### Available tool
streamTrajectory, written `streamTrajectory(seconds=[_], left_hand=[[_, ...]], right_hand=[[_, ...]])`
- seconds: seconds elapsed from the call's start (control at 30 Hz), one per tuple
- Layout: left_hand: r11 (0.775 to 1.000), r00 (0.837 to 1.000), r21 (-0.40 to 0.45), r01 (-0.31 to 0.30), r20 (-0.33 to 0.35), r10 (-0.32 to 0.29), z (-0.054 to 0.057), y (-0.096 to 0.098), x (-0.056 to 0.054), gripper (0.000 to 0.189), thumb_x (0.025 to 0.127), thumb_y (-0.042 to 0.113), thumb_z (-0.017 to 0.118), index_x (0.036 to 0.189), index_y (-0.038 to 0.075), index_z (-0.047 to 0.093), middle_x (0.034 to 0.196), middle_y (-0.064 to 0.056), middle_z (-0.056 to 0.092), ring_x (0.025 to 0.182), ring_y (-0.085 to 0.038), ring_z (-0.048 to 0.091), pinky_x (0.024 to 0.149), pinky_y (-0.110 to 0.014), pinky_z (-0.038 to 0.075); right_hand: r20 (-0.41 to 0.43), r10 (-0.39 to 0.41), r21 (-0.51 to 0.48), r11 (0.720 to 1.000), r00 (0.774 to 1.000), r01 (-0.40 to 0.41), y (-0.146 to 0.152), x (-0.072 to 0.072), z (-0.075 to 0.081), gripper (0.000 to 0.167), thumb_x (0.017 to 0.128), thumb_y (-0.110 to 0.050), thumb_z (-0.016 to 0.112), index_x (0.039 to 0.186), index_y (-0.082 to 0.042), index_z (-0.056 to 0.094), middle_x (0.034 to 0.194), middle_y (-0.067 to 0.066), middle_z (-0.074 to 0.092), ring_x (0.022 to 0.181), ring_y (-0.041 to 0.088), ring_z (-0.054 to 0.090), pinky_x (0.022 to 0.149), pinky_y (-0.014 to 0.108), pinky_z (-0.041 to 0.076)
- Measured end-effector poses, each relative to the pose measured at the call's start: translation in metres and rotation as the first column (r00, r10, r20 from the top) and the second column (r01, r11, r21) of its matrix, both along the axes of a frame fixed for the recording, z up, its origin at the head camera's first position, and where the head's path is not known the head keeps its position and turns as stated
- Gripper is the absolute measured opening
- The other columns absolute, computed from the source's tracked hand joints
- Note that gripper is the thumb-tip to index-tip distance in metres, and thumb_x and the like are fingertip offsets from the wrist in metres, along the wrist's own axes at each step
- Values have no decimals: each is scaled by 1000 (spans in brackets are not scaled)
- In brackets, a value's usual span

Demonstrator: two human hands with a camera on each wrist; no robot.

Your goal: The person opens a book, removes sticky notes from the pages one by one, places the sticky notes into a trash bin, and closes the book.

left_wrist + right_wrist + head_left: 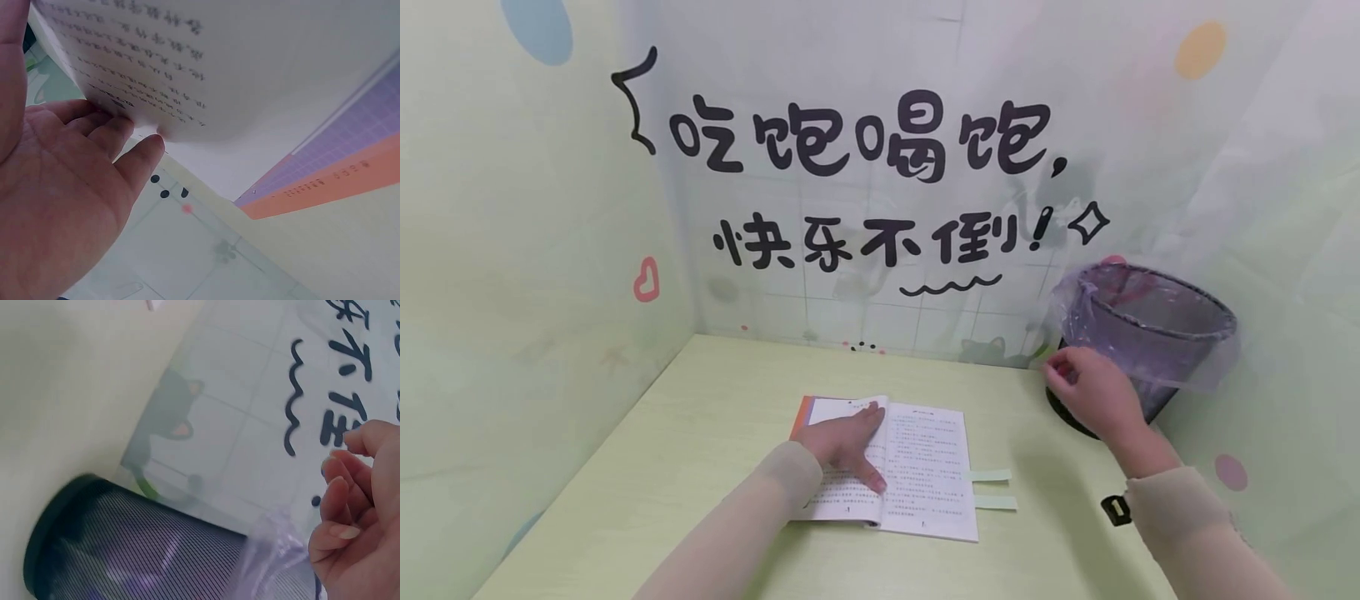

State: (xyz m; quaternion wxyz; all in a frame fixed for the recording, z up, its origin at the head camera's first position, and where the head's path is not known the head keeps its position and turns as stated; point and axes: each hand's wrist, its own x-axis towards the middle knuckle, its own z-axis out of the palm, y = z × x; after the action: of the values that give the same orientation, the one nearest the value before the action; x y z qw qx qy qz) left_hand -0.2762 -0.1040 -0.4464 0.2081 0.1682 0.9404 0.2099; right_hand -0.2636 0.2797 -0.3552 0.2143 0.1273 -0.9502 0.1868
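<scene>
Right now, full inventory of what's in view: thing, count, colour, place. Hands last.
book: 1, white pages with an orange and purple cover edge, open flat on the table, centre
paper strips: 2, pale green, sticking out past the book's right edge
bin: 1, black mesh, at the table's back right corner
bin bag: 1, clear purple, lining the bin and folded over its rim
table: 1, pale yellow-green wood grain
wall sheet: 1, pale with black lettering, coloured dots and a heart, around the table
left hand: 1, pressing flat on the book's left page
right hand: 1, fingers loosely curled, empty, beside the bin
</scene>
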Motion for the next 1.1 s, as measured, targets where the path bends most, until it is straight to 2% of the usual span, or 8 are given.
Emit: streamTrajectory(seconds=[0.13, 0.27, 0.43, 0.67, 0.93, 1.1], left_hand=[[1000, 1000, -4, 6, -4, -6, 0, 0, -1, 141, 69, 52, 102, 177, 12, 20, 186, -8, 12, 173, -29, 15, 141, -47, 19], [1000, 1000, 2, 6, -6, -6, 0, 0, -2, 141, 69, 51, 102, 177, 12, 19, 186, -8, 12, 173, -29, 15, 141, -48, 19], [1000, 1000, 1, 4, -5, -4, 0, 1, -1, 141, 69, 51, 102, 177, 12, 20, 186, -8, 12, 173, -29, 15, 141, -48, 19], [1000, 1000, -17, 3, -7, -3, 1, 2, 1, 142, 68, 53, 101, 177, 13, 20, 186, -6, 12, 173, -27, 15, 141, -48, 19], [999, 1000, -24, 20, -14, -21, 2, 1, 1, 142, 69, 53, 101, 177, 11, 19, 186, -8, 11, 173, -28, 14, 141, -47, 19], [999, 999, -30, 27, -16, -27, 3, 1, 1, 140, 71, 53, 100, 177, 10, 19, 186, -9, 12, 173, -28, 15, 140, -46, 21]], right_hand=[[64, 65, 15, 998, 996, -66, -11, 1, -18, 12, 103, -16, 71, 107, -8, 80, 93, 5, 75, 82, 20, 68, 76, 46, 59], [162, 93, 28, 995, 982, -99, -19, 2, -35, 10, 103, -20, 73, 106, -13, 79, 95, 0, 74, 80, 13, 62, 72, 38, 55], [290, 123, 77, 985, 949, -152, -27, 4, -57, 10, 101, -25, 77, 106, -15, 78, 97, -4, 73, 81, 10, 60, 74, 36, 56], [360, 210, 121, 956, 909, -268, -30, 11, -83, 16, 95, -29, 86, 103, -18, 78, 101, -5, 72, 90, 17, 70, 84, 38, 61], [447, 215, 111, 950, 868, -293, -32, 13, -96, 18, 91, -31, 89, 101, -21, 77, 100, -10, 68, 89, 10, 62, 84, 37, 57], [505, 194, 104, 954, 841, -282, -36, 15, -100, 18, 90, -25, 91, 101, -22, 77, 99, -10, 66, 87, 9, 57, 84, 37, 56]])
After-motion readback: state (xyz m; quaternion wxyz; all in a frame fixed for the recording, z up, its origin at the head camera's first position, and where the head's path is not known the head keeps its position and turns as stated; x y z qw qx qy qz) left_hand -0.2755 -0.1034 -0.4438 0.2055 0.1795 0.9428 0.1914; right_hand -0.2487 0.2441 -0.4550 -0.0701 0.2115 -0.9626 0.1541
